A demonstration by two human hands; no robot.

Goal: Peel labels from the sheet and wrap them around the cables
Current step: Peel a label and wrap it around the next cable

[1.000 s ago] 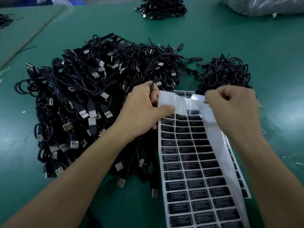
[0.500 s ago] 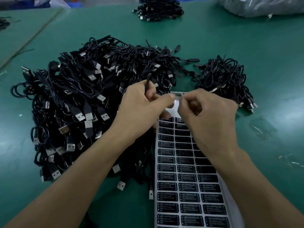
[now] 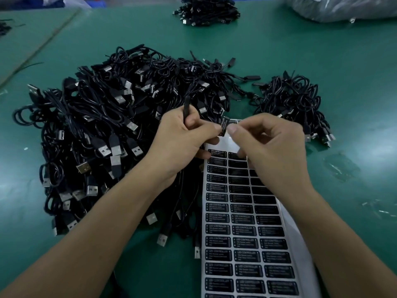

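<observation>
Both hands meet over the top end of the sheet [image 3: 242, 233], which lies flat on the green counter [image 3: 322, 50] with rows of black labels running toward the viewer. The left hand [image 3: 182, 143] is curled round a black cable [image 3: 186, 106], whose end sticks up above the fingers. The right hand [image 3: 272, 143] pinches a peeled label [image 3: 223, 125] at its fingertips, and the left thumb tip touches the label's other side. A big pile [image 3: 103, 125] of USB cables lies to the left, a smaller pile [image 3: 294, 100] to the right, a far pile [image 3: 206, 11] beyond, near a plastic bag [image 3: 343, 7].
</observation>
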